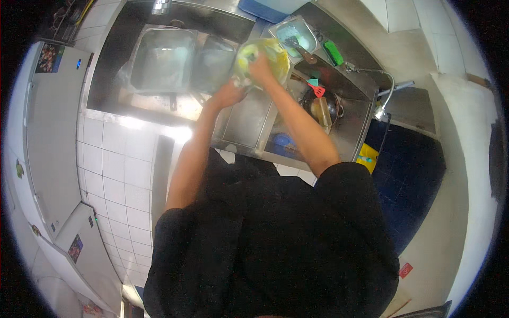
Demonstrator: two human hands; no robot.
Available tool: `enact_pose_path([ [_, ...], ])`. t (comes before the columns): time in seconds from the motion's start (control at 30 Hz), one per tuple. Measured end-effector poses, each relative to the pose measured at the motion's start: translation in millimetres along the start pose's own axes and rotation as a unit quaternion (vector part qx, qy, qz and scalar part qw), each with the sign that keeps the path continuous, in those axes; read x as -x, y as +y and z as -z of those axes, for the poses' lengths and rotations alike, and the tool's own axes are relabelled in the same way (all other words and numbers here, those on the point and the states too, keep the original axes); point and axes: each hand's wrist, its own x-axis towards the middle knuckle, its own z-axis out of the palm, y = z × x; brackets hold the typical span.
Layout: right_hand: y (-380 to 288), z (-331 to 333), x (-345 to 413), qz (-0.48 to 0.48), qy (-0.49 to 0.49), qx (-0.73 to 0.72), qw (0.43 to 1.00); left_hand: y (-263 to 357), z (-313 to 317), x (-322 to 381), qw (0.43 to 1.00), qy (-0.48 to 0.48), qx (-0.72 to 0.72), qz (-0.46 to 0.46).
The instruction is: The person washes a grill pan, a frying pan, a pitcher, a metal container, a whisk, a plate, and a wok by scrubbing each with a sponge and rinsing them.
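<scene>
A translucent yellowish container (280, 59), blurred, is held over the steel counter beside the sink. My left hand (232, 95) grips its lower left edge, where whitish suds show. Inside the container is my right hand (260, 71), close to a pale yellow-green thing (247, 55) that looks like a sponge. Blur hides whether the right fingers hold it. Just beyond, a small steel pan (317, 35) contains soapy water and a wooden-handled turner (306, 55). A green scrubber (333, 53) lies to its right.
Large rectangular pans (165, 59) stand at left. The sink on the right holds a dark wok (340, 111), a red slotted turner (318, 90), a clear cylindrical container (324, 113) and a blue item (283, 141). A spray tap (380, 112) hangs by its right edge.
</scene>
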Motion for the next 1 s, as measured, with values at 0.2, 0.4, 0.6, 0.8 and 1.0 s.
enact_pose_path([
  [0.2,17,27,-9,0.162,-0.306,0.409,0.844,-1,24,-17,0.974,-0.153,-0.013,0.168],
  [0.4,62,8,-17,0.06,-0.291,0.538,0.789,-8,5,-4,0.988,-0.087,0.007,0.126],
  [0.6,69,-7,-24,-0.037,-0.302,0.368,0.879,-3,7,-8,0.938,-0.086,0.227,0.248],
  [0.8,6,76,14,0.141,-0.425,0.337,0.828,15,13,-6,0.945,-0.067,0.228,0.224],
  [1.0,3,94,20,0.112,-0.235,0.624,0.737,17,-1,-10,0.958,-0.099,0.126,0.237],
])
